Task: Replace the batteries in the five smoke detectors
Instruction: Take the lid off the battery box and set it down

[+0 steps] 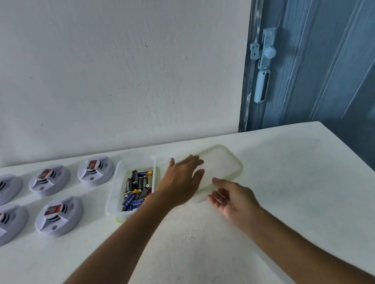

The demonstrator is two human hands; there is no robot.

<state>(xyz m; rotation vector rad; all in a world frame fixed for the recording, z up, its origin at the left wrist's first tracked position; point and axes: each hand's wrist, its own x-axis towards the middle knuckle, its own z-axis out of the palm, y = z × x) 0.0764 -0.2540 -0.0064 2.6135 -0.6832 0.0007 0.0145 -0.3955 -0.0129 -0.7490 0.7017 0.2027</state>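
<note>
A: On the left of the white table (285, 175), five smoke detectors (59, 216) lie in two rows, three in the far row and two in the near one, each face-down with a red-labelled battery showing in its back. None looks opened up yet.

B: And the spare cells?

A: Just right of the detectors, in a clear plastic tub (118, 188) with no cover on it. A heap of loose batteries (137, 186) fills its middle and near end. The clear lid (224, 163) lies flat on the table, just beside the tub on its right.

B: What are the hands doing?

A: The left hand (182, 179) reaches across over the lid's left part, fingers spread and straight, gripping nothing. Whether it touches the lid I cannot tell. The right hand (233, 196) hovers by the lid's near edge, palm turned up, fingers loosely curled, empty.

B: So which step?

A: I'd judge it the set-up: tub uncovered, lid laid aside, no battery swapped. The next move calls for both hands to cross left to a detector and pull its old cell out.

B: Anything else about?

A: A white wall behind, and a blue door (338, 44) with a bolt at the right.
</note>
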